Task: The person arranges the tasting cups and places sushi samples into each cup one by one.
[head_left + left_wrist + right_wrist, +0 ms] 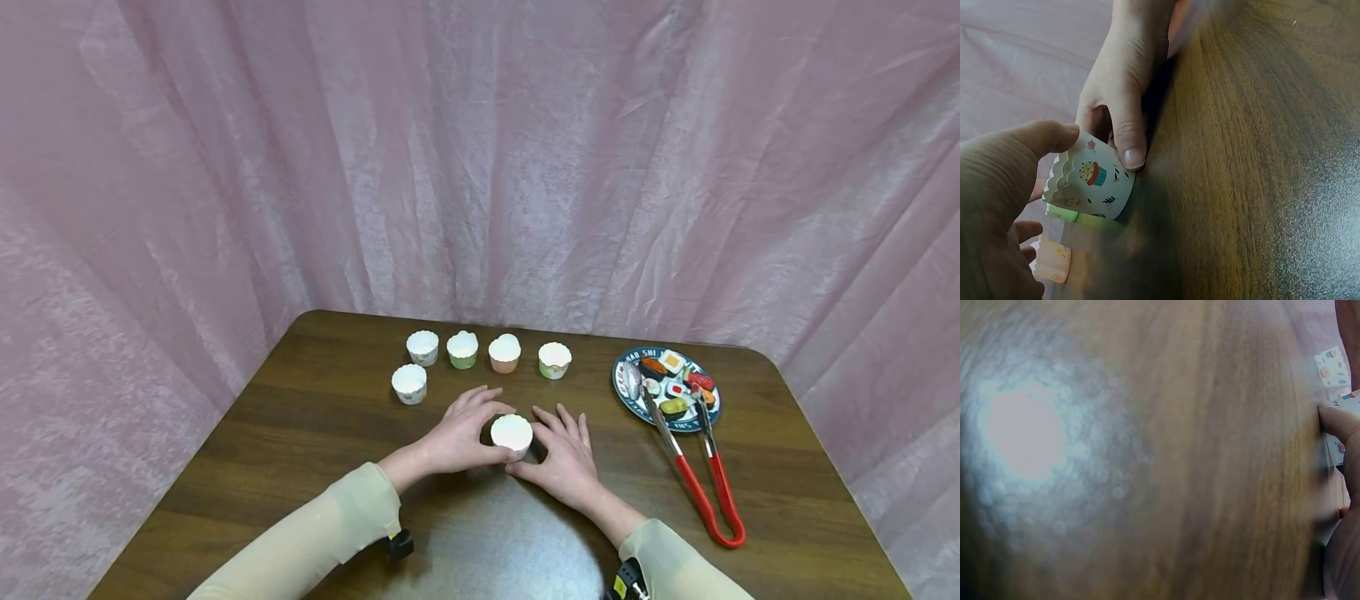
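Note:
Between my two hands a white paper baking cup (512, 433) stands upright near the middle of the table. My left hand (467, 437) holds it from the left, thumb at the scalloped rim and index finger round the far side. From the right, my right hand (562, 462) has its thumb low on the near wall and its index finger at the right side; the other fingers spread away. In the left wrist view the cup (1099, 181) shows a printed cupcake, with the right thumb (1129, 140) pressed on it near the base.
Several more baking cups stand behind: a row along the back with a green one (462, 350) and an orange one (505, 354), plus a white one (409, 385) in front. At right, red-handled tongs (693, 492) lean on a plate (626, 404) of sushi pieces (673, 407).

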A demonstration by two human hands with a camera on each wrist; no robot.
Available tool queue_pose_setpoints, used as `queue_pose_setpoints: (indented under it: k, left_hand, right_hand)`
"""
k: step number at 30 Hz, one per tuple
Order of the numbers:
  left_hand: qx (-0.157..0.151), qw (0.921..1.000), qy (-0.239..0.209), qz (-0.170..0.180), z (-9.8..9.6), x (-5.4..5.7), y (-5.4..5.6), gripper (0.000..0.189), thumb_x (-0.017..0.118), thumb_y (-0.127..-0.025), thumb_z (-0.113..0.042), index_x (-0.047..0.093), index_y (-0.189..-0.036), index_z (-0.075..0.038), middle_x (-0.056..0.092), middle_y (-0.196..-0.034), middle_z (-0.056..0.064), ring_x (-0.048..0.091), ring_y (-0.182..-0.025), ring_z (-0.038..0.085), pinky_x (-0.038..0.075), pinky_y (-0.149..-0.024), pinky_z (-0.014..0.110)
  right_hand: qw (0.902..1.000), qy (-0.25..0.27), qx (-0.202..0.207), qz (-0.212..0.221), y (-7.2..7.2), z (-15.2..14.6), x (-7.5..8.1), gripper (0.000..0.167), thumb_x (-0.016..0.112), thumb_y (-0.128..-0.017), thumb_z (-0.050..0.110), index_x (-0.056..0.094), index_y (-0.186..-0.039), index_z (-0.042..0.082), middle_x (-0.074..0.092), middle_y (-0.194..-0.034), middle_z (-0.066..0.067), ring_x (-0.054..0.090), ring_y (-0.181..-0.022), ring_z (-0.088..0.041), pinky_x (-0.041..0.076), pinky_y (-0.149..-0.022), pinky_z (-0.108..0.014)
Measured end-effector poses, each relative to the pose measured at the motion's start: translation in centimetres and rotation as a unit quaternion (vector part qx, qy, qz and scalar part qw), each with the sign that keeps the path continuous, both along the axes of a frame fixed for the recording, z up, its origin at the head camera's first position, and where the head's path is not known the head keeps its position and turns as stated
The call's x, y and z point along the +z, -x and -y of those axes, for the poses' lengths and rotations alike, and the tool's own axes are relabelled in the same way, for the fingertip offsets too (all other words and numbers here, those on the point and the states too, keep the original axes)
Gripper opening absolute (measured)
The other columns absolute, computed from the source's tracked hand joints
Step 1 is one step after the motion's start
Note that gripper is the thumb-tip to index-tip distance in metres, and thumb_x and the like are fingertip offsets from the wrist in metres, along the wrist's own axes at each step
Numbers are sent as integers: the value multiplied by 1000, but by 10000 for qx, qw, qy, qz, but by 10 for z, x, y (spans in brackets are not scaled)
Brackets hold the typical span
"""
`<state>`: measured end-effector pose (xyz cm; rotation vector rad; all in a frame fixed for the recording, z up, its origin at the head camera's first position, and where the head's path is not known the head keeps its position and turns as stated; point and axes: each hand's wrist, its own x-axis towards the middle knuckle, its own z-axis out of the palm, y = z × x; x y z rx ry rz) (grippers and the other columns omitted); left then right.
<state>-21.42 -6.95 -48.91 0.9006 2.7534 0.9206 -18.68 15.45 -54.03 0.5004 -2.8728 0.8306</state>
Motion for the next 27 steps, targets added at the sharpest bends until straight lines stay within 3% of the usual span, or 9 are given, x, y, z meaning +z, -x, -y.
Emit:
queue_pose_setpoints:
  k: [21, 27]
  left_hand:
    - [-143, 9997, -157, -88, 1, 4, 2, 59, 80, -85, -46, 63, -136, -21, 35, -162, 14, 18, -153, 37, 14, -117, 67]
    - [-142, 9996, -179, -147, 2, 9, 2, 57, 81, -84, -45, 64, -134, -24, 36, -162, 9, 18, -153, 34, 15, -117, 66]
  right_hand:
    - [10000, 54, -9, -13, 1, 0, -2, 68, 81, -78, 62, 69, -131, 22, 46, -156, -9, 22, -150, -45, 0, -118, -68]
    - [10000, 53, -15, -13, 1, 0, -1, 71, 81, -77, 62, 68, -134, 22, 47, -156, -8, 22, -150, -45, 0, -118, -68]
